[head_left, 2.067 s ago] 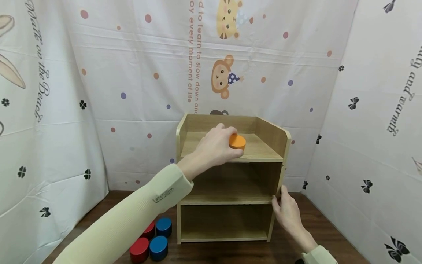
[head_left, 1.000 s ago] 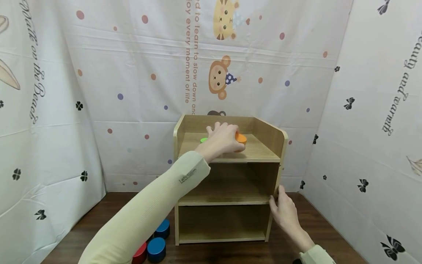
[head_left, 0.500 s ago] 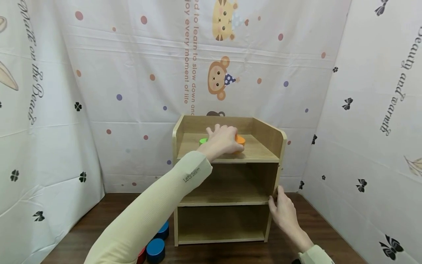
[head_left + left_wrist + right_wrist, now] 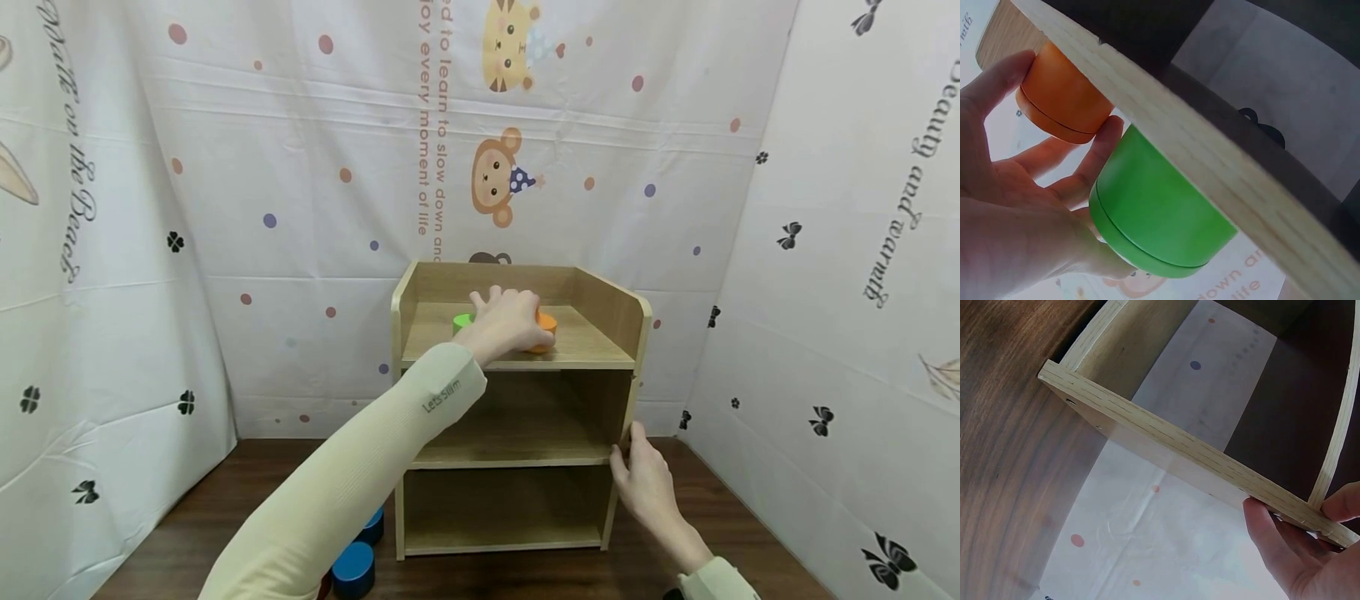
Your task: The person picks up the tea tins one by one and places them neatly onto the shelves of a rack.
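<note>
My left hand (image 4: 504, 323) is over the top board of a small wooden shelf (image 4: 517, 459). Its thumb and fingers hold an orange round lidded tin (image 4: 1063, 94) from both sides, the tin low over the board near the front edge. Left of it, partly behind the hand in the head view, stands a green round lidded tin (image 4: 1154, 206), close under the left palm in the left wrist view. My right hand (image 4: 651, 483) grips the front edge of the shelf's right side panel (image 4: 1154, 434), thumb on the inner side and fingers outside.
Blue tins (image 4: 353, 570) stand on the dark wooden table (image 4: 562, 575) left of the shelf, a red one mostly hidden by the left sleeve (image 4: 360, 467). Printed white cloth (image 4: 315, 250) hangs behind and at both sides.
My left hand has lowered the orange tin onto the top board and moved slightly in, bringing the green tin into view. The right hand keeps its grip on the side panel.
</note>
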Demonstrator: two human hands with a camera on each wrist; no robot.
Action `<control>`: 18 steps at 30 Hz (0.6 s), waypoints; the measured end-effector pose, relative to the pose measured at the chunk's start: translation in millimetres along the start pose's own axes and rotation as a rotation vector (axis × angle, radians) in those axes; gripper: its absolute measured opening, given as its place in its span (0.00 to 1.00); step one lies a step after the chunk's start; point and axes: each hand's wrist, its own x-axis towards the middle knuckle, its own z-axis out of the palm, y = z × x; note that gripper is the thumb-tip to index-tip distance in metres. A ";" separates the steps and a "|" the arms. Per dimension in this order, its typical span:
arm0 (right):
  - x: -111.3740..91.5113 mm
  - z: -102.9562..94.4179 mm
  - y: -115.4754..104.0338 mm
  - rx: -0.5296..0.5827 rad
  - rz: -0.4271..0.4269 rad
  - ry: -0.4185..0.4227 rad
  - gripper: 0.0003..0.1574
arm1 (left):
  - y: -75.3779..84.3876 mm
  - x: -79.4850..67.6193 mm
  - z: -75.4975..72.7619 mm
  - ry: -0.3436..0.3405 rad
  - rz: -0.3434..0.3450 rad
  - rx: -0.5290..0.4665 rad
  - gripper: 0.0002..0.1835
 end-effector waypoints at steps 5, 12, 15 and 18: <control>0.2 0.4 0.0 -0.003 -0.001 -0.002 0.09 | 0.8 0.7 1.7 -0.001 -0.005 0.011 0.13; 0.1 0.7 0.5 -0.007 -0.012 0.019 0.09 | 0.0 1.3 2.6 -0.003 -0.010 0.025 0.13; -0.3 0.7 0.5 -0.009 -0.014 0.020 0.09 | -0.4 0.4 3.3 -0.011 -0.014 0.022 0.14; -0.7 0.5 0.4 -0.012 -0.016 0.022 0.09 | -0.6 -0.9 3.4 -0.009 -0.017 0.017 0.16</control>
